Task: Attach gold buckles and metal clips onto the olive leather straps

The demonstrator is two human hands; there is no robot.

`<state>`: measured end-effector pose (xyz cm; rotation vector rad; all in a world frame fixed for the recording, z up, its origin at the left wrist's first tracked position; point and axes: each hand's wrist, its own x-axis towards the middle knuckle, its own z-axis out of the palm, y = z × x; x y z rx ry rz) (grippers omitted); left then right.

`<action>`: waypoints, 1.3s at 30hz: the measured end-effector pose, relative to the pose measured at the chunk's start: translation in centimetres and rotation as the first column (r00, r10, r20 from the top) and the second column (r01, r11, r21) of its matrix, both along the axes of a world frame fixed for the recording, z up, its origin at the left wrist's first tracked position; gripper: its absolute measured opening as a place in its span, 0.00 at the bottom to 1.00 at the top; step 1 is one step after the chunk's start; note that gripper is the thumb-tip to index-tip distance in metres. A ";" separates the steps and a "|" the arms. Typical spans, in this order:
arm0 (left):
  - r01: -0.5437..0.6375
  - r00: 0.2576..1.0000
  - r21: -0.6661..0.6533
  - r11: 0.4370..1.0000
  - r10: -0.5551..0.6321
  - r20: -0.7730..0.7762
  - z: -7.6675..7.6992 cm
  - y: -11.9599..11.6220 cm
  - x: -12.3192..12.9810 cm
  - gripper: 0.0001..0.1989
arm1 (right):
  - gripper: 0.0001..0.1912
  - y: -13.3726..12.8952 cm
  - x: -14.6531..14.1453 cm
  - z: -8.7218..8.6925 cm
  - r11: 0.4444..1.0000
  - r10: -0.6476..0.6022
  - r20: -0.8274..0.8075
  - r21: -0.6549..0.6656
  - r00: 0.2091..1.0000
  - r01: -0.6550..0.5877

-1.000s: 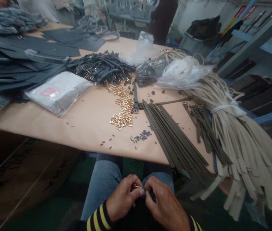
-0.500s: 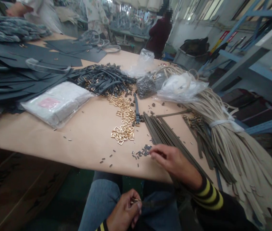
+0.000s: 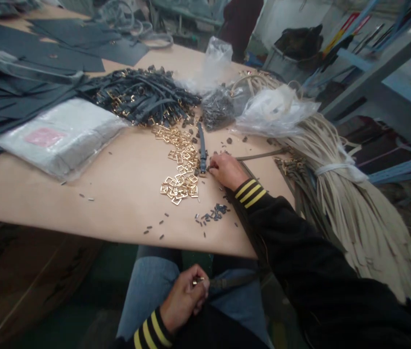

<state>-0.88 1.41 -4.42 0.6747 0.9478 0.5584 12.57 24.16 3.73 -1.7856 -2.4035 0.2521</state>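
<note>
Left hand [image 3: 183, 298] pinches a small gold piece [image 3: 198, 280] by an olive strap [image 3: 232, 281] over my lap [image 3: 143, 295], well apart from right hand [image 3: 225, 170], just beside a dark strap [image 3: 202, 150] on the tabletop [image 3: 45, 194]. Loose gold buckles [image 3: 178, 167] lie unfitted; buckled straps [image 3: 143, 94] are heaped beyond.

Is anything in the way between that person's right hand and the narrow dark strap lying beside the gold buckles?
Nothing visible blocks it. The right hand lies right beside the narrow dark strap, with only a few small dark bits scattered nearby on the table.
</note>
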 end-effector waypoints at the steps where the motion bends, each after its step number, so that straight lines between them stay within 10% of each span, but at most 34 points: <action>1: -0.002 1.000 0.000 1.000 0.002 0.013 0.1 0.0 0.0 0.17 | 0.05 -0.8 0.3 0.4 1.000 -0.005 -0.015 -0.002 1.000 0.005; 8: -0.047 0.998 -0.023 0.999 0.047 0.035 0.8 -0.6 0.4 0.14 | 0.04 -13.3 2.0 2.8 0.970 -0.128 -0.510 -0.245 0.851 -0.001; 15: -0.029 0.998 0.078 0.997 0.033 -0.056 1.5 -1.5 1.2 0.14 | 0.03 -24.1 3.2 -1.9 0.761 -0.491 -0.545 -0.649 0.680 0.029; 29: -0.025 0.981 0.243 0.970 0.071 -0.181 2.4 -3.2 2.3 0.12 | 0.05 -25.7 3.5 -3.1 0.809 -0.466 -0.658 -0.587 0.591 -0.015; 39: -0.045 0.982 0.285 0.957 0.096 -0.164 2.8 -3.6 2.8 0.13 | 0.09 -25.8 2.5 -3.4 0.715 -0.668 -0.703 -0.697 0.243 -0.052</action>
